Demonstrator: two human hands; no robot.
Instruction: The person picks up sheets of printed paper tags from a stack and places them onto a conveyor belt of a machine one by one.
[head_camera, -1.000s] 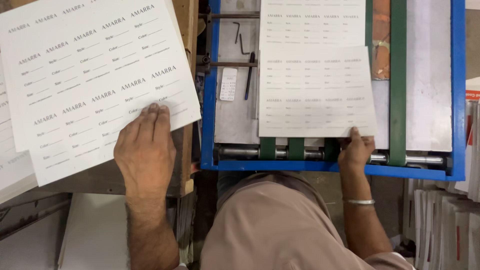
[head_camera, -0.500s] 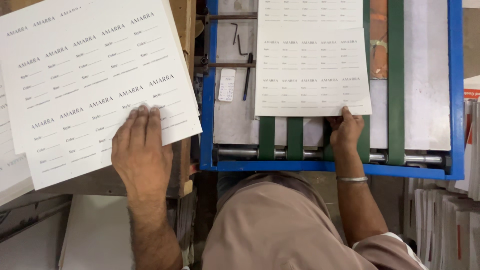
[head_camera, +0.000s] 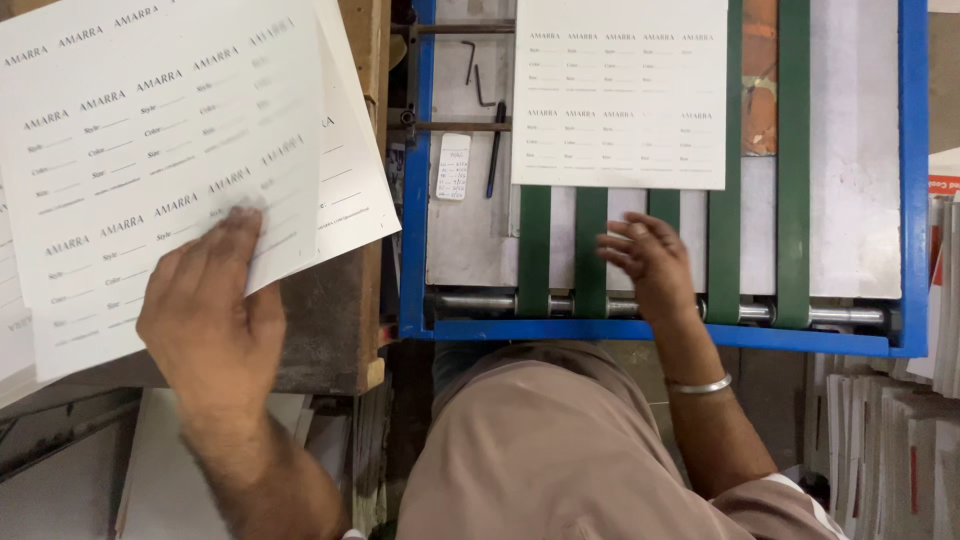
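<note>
The left hand (head_camera: 215, 320) is pressing flat and open on a tilted stack of printed label sheets (head_camera: 150, 170); the right hand (head_camera: 648, 262), fingers loosely spread and empty, is hovering just below a squarely aligned label sheet (head_camera: 620, 95) lying on green conveyor belts (head_camera: 535, 250).

Two hands show: the left hand (head_camera: 215, 320) and the right hand (head_camera: 645, 262), with one silver bangle (head_camera: 700, 385) on the right wrist. One printed label sheet (head_camera: 620, 95) lies on the blue-framed feed table (head_camera: 415, 200), which carries five green belts (head_camera: 793, 160). Beside them are two hex keys (head_camera: 472, 70), one dark pen (head_camera: 495, 148) and one small white card (head_camera: 453, 166).
</note>
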